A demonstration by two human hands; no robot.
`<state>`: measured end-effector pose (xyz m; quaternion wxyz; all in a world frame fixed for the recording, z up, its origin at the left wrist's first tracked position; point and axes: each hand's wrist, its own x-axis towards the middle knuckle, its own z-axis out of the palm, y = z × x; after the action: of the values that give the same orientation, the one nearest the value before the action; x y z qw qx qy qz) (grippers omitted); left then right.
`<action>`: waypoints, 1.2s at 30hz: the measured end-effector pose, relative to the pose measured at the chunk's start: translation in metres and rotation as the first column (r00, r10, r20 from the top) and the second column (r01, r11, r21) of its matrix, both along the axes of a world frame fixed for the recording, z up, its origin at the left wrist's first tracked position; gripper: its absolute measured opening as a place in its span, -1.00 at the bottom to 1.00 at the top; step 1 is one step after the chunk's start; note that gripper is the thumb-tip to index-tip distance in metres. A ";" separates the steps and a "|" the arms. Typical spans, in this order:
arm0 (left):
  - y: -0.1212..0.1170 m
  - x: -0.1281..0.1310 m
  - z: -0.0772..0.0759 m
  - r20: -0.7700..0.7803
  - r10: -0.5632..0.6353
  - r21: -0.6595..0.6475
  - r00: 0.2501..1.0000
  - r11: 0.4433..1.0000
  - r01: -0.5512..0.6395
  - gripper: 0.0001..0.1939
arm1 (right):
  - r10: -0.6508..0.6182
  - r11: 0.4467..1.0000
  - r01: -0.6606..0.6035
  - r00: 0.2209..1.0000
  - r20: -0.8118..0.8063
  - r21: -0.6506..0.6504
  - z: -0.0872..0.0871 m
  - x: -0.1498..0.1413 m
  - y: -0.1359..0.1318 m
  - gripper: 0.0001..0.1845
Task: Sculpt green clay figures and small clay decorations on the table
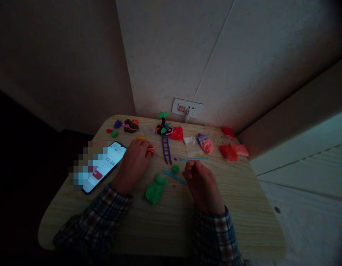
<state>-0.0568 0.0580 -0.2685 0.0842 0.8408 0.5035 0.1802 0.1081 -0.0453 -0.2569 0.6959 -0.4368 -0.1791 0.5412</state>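
My left hand [135, 159] is closed by the phone's right side, its fingertips around a small orange-pink piece of modelling clay [151, 149]. My right hand [202, 183] is raised over the table with its fingers curled together; whatever they may hold is hidden. Beneath it lies a blue modelling tool [173, 176], partly covered by the hand. A thinner blue stick [197, 159] rests just beyond. Between the hands are a small green clay lump [175, 169] and a bag of green clay [154, 190]. A purple clay ladder [166, 149] leads to a black clay model [164, 128] with green parts.
A lit phone [104, 166] lies at the left. Brown clay [130, 126] and purple clay [117, 123] sit at the back left. Clay packets, including a red one [176, 133] and a pink one [239, 149], line the back and right. A wall socket [187, 108] is behind the table.
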 end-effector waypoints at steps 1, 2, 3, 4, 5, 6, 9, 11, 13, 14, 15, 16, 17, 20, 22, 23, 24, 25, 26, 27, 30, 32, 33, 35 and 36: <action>0.000 0.000 0.000 -0.002 0.003 -0.001 1.000 1.000 -0.003 -0.78 | -0.006 1.000 0.006 1.000 -0.008 -0.007 0.001 0.000 0.000 -0.73; 0.000 0.000 0.001 -0.006 0.006 -0.003 1.000 1.000 -0.006 -0.79 | -0.012 1.000 0.012 1.000 -0.014 -0.012 0.001 0.000 0.000 -0.73; -0.001 0.000 0.001 -0.009 0.009 -0.007 1.000 1.000 -0.009 -0.79 | -0.015 1.000 0.015 1.000 -0.014 -0.015 0.002 -0.001 0.000 -0.73; -0.001 0.001 0.002 -0.010 0.012 -0.010 1.000 1.000 -0.012 -0.79 | -0.017 1.000 0.017 1.000 -0.008 -0.019 0.003 -0.001 0.000 -0.73; -0.001 0.001 0.002 -0.010 0.014 -0.013 1.000 1.000 -0.014 -0.79 | -0.016 1.000 0.016 1.000 0.005 -0.025 0.003 -0.001 0.000 -0.72; -0.001 0.001 0.002 -0.011 0.014 -0.018 1.000 1.000 -0.014 -0.79 | -0.011 0.999 0.012 1.000 0.022 -0.031 0.003 -0.001 -0.001 -0.72; -0.001 0.001 0.004 -0.021 0.013 -0.040 1.000 0.999 -0.014 -0.78 | 0.011 0.999 -0.010 0.998 0.057 -0.032 0.004 -0.001 -0.001 -0.70; -0.001 0.001 0.005 -0.025 0.015 -0.052 1.000 0.999 -0.016 -0.78 | 0.028 1.000 -0.027 0.998 0.053 -0.014 0.004 -0.001 -0.002 -0.70; -0.001 0.001 0.004 -0.023 0.016 -0.049 1.000 0.999 -0.017 -0.78 | 0.034 0.999 -0.034 0.999 0.038 0.008 0.004 -0.001 -0.002 -0.69; -0.001 0.001 0.004 -0.021 0.013 -0.044 1.000 0.999 -0.014 -0.78 | 0.034 0.999 -0.034 0.999 0.031 0.017 0.004 -0.001 -0.002 -0.69; -0.001 0.001 0.004 -0.018 0.013 -0.039 1.000 0.999 -0.013 -0.78 | 0.032 0.999 -0.033 0.999 0.027 0.024 0.004 -0.001 -0.002 -0.68; -0.001 0.001 0.003 -0.014 0.013 -0.033 1.000 0.999 -0.013 -0.78 | 0.034 0.999 -0.035 0.999 0.026 0.031 0.004 0.000 -0.002 -0.68; -0.001 0.001 0.002 -0.009 0.014 -0.028 1.000 0.999 -0.014 -0.79 | 0.039 0.998 -0.040 0.999 0.028 0.038 0.003 0.000 -0.003 -0.68; 0.000 0.001 0.001 -0.014 0.010 -0.029 1.000 1.000 -0.011 -0.78 | 0.073 0.995 -0.076 0.997 0.037 0.067 0.002 0.001 -0.003 -0.69; 0.000 0.001 0.001 -0.023 0.008 -0.031 1.000 0.999 -0.009 -0.78 | 0.085 0.992 -0.088 0.996 0.040 0.090 0.002 0.002 -0.003 -0.70; 0.000 0.001 0.001 -0.025 0.007 -0.032 1.000 0.999 -0.008 -0.78 | 0.090 0.991 -0.094 0.995 0.040 0.098 0.001 0.002 -0.004 -0.70; 0.000 0.001 0.001 -0.024 0.006 -0.031 1.000 0.999 -0.007 -0.77 | 0.098 0.989 -0.101 0.994 0.041 0.104 0.001 0.002 -0.004 -0.71; 0.000 0.001 0.001 -0.022 0.005 -0.031 1.000 0.999 -0.006 -0.77 | 0.107 0.988 -0.111 0.993 0.042 0.110 0.001 0.003 -0.004 -0.71; -0.001 0.001 0.001 -0.021 0.003 -0.031 1.000 1.000 -0.003 -0.77 | 0.117 0.986 -0.122 0.992 0.046 0.114 0.001 0.003 -0.004 -0.71; -0.001 0.001 0.002 -0.021 0.001 -0.031 1.000 1.000 -0.002 -0.77 | 0.127 0.984 -0.132 0.991 0.050 0.118 0.002 0.003 -0.004 -0.72; -0.001 0.002 0.003 -0.025 0.008 -0.043 1.000 0.999 -0.009 -0.77 | 0.132 0.982 -0.138 0.990 0.058 0.132 0.002 0.003 -0.004 -0.73; -0.002 0.002 0.004 -0.027 0.011 -0.046 1.000 0.999 -0.012 -0.77 | 0.131 0.981 -0.139 0.989 0.061 0.137 0.002 0.003 -0.003 -0.73; -0.002 0.002 0.004 -0.028 0.011 -0.045 1.000 0.999 -0.012 -0.77 | 0.133 0.981 -0.140 0.989 0.060 0.137 0.003 0.003 -0.003 -0.74; -0.002 0.002 0.003 -0.033 0.011 -0.041 0.999 0.999 -0.012 -0.78 | 0.131 0.982 -0.137 0.990 0.050 0.134 0.003 0.003 -0.003 -0.74; -0.001 0.002 0.003 -0.037 0.012 -0.038 0.999 0.999 -0.013 -0.78 | 0.127 0.983 -0.131 0.991 0.038 0.130 0.003 0.003 -0.003 -0.74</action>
<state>-0.0549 0.0566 -0.2652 0.0897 0.8391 0.5134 0.1555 0.1108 -0.0482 -0.2534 0.6841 -0.3853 -0.2527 0.5655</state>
